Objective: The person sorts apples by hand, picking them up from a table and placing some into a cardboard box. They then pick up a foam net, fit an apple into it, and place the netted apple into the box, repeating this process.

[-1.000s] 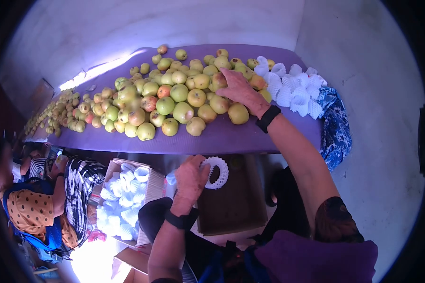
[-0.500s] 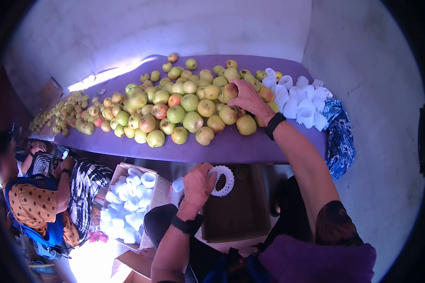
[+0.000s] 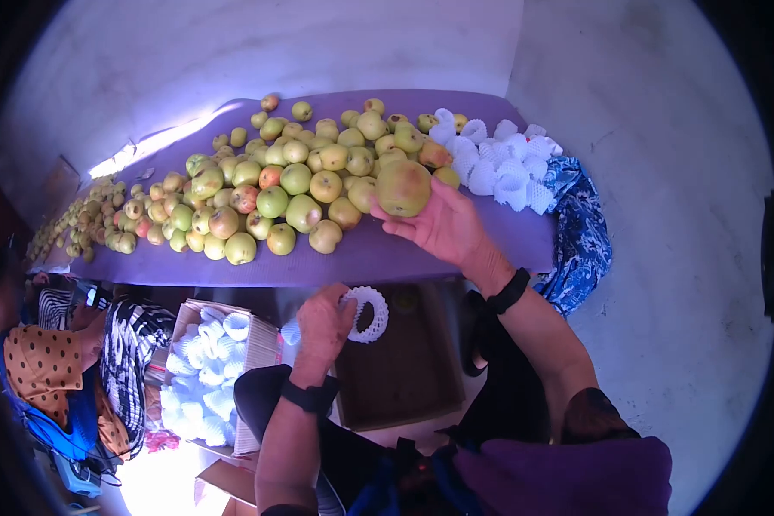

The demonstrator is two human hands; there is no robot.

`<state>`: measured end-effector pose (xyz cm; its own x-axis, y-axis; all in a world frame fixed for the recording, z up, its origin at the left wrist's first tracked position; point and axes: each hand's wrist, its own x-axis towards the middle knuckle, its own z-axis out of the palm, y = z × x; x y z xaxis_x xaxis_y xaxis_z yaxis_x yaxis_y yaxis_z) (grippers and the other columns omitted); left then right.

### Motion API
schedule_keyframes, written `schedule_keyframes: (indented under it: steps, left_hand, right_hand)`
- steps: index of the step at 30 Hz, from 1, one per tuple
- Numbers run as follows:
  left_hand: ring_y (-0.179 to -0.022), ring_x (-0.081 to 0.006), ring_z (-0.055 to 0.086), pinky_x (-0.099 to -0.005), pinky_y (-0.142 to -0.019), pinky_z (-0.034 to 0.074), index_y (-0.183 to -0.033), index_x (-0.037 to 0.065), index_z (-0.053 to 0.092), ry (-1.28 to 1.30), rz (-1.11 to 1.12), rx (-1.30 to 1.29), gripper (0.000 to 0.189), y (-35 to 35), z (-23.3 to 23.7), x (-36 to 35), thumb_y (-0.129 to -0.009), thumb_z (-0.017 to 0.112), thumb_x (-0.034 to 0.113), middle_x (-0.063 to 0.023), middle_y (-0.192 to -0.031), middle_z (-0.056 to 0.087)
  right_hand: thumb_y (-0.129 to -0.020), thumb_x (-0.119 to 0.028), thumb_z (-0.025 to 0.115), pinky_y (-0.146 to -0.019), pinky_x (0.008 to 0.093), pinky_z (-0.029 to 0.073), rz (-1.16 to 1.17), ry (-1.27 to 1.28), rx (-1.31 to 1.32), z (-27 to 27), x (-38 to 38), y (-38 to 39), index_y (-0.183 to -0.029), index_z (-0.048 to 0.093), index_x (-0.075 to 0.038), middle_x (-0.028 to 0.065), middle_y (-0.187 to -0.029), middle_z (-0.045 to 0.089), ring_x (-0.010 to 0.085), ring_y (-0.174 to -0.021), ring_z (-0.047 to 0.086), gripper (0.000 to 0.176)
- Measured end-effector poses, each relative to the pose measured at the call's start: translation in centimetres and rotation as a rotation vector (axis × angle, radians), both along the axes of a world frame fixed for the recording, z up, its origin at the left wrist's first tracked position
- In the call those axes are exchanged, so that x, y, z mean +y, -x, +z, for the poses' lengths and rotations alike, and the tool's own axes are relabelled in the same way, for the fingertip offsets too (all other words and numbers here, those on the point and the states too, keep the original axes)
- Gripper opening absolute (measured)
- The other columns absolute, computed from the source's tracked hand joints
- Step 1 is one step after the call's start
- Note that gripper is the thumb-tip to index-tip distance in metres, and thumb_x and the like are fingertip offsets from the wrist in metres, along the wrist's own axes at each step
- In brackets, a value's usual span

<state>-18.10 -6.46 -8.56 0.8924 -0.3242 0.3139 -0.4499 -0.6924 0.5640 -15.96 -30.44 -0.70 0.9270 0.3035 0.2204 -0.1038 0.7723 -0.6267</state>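
A large yellow-green apple (image 3: 402, 188) with a reddish-brown blush rests in my right hand (image 3: 449, 230), palm turned up and fingers curled under it, just above the table's front edge. My left hand (image 3: 325, 327) is closed on a white foam net sleeve (image 3: 367, 315), pinching its left rim; the sleeve's round opening shows. Below that sleeve lies a deep brown cardboard box (image 3: 400, 400) on the floor, with one green apple (image 3: 404, 297) visible at its far end. Behind my right hand, many loose apples (image 3: 301, 181) are heaped across the purple-covered table (image 3: 318, 268).
White foam sleeves (image 3: 507, 163) are piled at the table's right end, beside a blue patterned cloth (image 3: 583, 236). Left of my legs stands a carton (image 3: 262, 344) full of foam sleeves (image 3: 211, 361). A person (image 3: 47, 361) in a dotted top sits at far left.
My right hand has lifted the apple off the heap, brought it toward me and turned palm up. My left hand still holds the foam sleeve. The whole view has shifted slightly.
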Motion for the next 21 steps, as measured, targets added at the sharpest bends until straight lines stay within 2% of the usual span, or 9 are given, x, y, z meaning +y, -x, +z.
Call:
schedule_keyframes:
  steps: [4, 6, 9, 12, 19, 21]
  left_hand:
    - [-0.078, -0.0350, 0.064, -0.0411, -0.071, 0.051, -0.093, 0.004, 0.066, -0.026, -0.002, -0.016, 0.022, 0.0, -0.2, -0.1, -0.078, 0.068, 0.020, -0.0170, -0.085, 0.066]
    - [-0.078, -0.0356, 0.064, -0.0418, -0.072, 0.050, -0.093, 0.004, 0.066, -0.048, -0.011, -0.012, 0.022, 0.0, 0.1, -0.3, -0.079, 0.067, 0.021, -0.0177, -0.084, 0.066]
    - [-0.080, -0.0362, 0.064, -0.0426, -0.072, 0.050, -0.093, 0.004, 0.066, -0.095, -0.046, 0.004, 0.022, -0.2, -0.1, -0.4, -0.079, 0.067, 0.021, -0.0181, -0.084, 0.066]
    - [-0.081, -0.0368, 0.063, -0.0433, -0.072, 0.050, -0.092, 0.004, 0.066, -0.109, -0.057, 0.008, 0.022, -0.3, -0.5, -0.5, -0.079, 0.067, 0.022, -0.0183, -0.084, 0.066]
    - [-0.081, -0.0370, 0.063, -0.0440, -0.072, 0.050, -0.092, 0.005, 0.066, -0.109, -0.040, 0.036, 0.021, 0.0, -0.6, -0.5, -0.079, 0.066, 0.022, -0.0178, -0.085, 0.066]
    - [-0.080, -0.0371, 0.063, -0.0442, -0.072, 0.050, -0.092, 0.005, 0.066, -0.115, -0.029, 0.025, 0.021, 0.0, -0.6, -0.6, -0.079, 0.066, 0.022, -0.0171, -0.084, 0.066]
  right_hand:
    - [-0.097, -0.048, 0.039, -0.088, 0.0463, 0.051, 0.177, -0.067, -0.025, -4.3, -1.1, 0.0, -0.139, 0.033, -0.003, 0.0253, -0.135, 0.044, 0.0315, -0.106, 0.061, 0.062]
    - [-0.097, -0.053, 0.037, -0.081, 0.0436, 0.054, 0.338, -0.316, 0.037, -6.2, -1.1, 0.3, -0.140, 0.031, -0.003, 0.0294, -0.134, 0.043, 0.0309, -0.094, 0.065, 0.066]
    - [-0.096, -0.053, 0.039, -0.080, 0.0423, 0.055, 0.238, -0.260, 0.111, -7.8, -0.6, 1.7, -0.140, 0.029, -0.004, 0.0316, -0.132, 0.043, 0.0304, -0.090, 0.066, 0.067]
    - [-0.095, -0.053, 0.040, -0.081, 0.0433, 0.056, 0.188, -0.159, 0.219, -8.4, -0.2, 3.0, -0.140, 0.029, -0.004, 0.0319, -0.131, 0.044, 0.0312, -0.091, 0.066, 0.068]
    - [-0.094, -0.053, 0.043, -0.082, 0.0471, 0.056, 0.214, -0.184, 0.256, -9.0, 0.1, 4.0, -0.139, 0.030, -0.002, 0.0310, -0.128, 0.046, 0.0359, -0.091, 0.065, 0.069]
    - [-0.094, -0.051, 0.046, -0.085, 0.0486, 0.055, 0.222, -0.209, 0.254, -9.2, 0.1, 4.2, -0.140, 0.030, -0.003, 0.0283, -0.127, 0.047, 0.0384, -0.099, 0.062, 0.068]
